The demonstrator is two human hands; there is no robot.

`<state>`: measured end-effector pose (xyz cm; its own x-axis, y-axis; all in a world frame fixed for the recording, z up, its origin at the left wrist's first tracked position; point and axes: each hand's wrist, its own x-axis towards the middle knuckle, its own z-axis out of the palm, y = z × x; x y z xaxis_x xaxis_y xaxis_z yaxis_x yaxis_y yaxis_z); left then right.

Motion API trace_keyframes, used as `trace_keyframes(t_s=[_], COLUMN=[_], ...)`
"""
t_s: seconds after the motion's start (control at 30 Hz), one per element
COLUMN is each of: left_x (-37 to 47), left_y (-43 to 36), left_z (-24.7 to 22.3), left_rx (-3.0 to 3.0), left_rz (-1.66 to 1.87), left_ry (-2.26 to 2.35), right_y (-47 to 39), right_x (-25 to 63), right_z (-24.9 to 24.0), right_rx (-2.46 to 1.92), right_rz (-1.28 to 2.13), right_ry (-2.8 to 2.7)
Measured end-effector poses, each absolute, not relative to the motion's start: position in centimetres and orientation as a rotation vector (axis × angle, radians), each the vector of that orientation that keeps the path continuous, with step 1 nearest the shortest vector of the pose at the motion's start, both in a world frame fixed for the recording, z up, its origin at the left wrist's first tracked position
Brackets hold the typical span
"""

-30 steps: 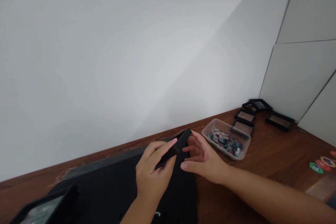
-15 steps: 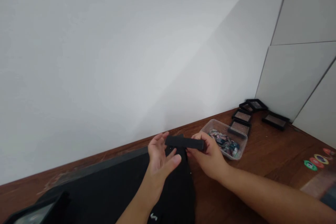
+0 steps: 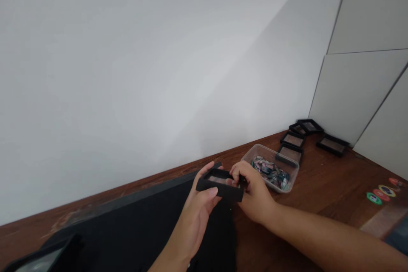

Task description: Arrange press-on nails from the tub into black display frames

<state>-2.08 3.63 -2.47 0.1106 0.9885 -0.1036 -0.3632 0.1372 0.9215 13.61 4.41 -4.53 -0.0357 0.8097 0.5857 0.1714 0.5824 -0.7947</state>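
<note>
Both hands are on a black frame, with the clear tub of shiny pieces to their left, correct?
Not left: the head view shows the clear tub of shiny pieces to the hands' right. The left hand and right hand are on a black frame.

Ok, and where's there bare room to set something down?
The brown wooden tabletop is largely bare between the clear plastic tub and the colourful round discs. The black mat is bare between the left hand and the lower-left black pale-paned frame. It's crowded at the far right, where black rectangular frames cluster.
</note>
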Motion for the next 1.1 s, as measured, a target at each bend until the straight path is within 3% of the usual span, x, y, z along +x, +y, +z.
trace_keyframes(t_s=[0.23,0.57,0.77,1.1], left_x=[-1.4,-0.9,0.5,0.9], left_y=[3.2,3.5,2.8,3.0], left_z=[-1.3,-3.2,-3.1,-2.5], left_rx=[0.827,0.933,0.908,0.575], left_rz=[1.254,1.404,1.617,1.653], left_ry=[0.917,0.989,1.034,1.014], right_y=[5.0,5.2,5.4,5.2], right_x=[14.1,14.3,14.5,14.6], right_z=[-4.9,-5.4,-5.6,-6.0], right_rx=[-0.867,-0.889,-0.920,-0.915], right_rz=[0.563,0.598,0.588,0.551], right_ry=[-1.618,-1.631,-1.639,-1.701])
